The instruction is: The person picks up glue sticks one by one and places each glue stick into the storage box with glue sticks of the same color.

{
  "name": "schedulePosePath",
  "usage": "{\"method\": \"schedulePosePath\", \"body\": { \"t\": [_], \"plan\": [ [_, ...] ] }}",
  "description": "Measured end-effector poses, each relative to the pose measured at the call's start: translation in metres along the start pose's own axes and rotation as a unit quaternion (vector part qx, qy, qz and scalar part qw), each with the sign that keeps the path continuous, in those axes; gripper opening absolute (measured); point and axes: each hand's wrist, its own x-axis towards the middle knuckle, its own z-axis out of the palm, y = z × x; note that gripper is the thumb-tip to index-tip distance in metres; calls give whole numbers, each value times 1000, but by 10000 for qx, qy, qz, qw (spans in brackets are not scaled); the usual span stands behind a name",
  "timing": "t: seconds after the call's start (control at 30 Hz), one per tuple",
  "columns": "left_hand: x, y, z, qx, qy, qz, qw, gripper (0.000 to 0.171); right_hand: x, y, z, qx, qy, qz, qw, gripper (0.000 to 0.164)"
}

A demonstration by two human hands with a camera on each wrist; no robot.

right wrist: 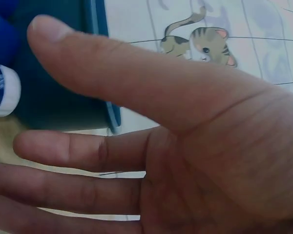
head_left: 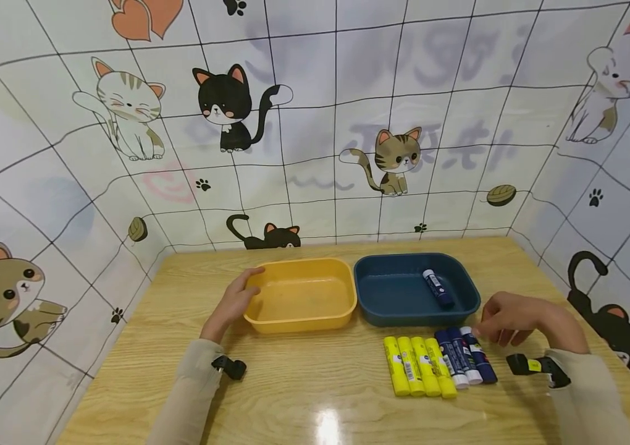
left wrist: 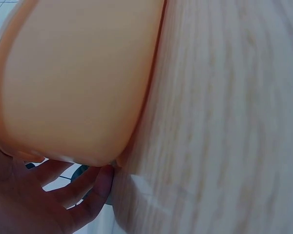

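Left hand (head_left: 233,304) pinches a yellow rectangular plastic tub (head_left: 304,324), right hand (head_left: 515,316) just kinda spread beside white-capped navy cylindrical tubes (head_left: 463,355).

Looks homey, exact rm type unclear, w/ gridded cat-print wall covering (head_left: 315,74) & wood-grain table (head_left: 293,383).

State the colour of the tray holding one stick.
The tray is dark blue, clearest in the head view.

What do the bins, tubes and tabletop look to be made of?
Yellow bin and blue bin: likely moulded plastic, satin finish; rounded corners, even colour.
Yellow tubes and navy tubes: probably hard plastic, smooth; uniform bodies with printed markings.
Tabletop: wood or wood-print laminate, can't tell which; glossy, with grain lines and a bright glare spot.
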Motion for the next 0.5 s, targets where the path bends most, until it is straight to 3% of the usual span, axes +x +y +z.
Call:
{"method": "schedulePosePath", "body": {
  "t": [0.5],
  "plan": [
    [-1, 1, 1, -64, -14, -22, 10000, 52, 18, 12, 8, 151, -79, 345, 9993, 34]
  ]
}}
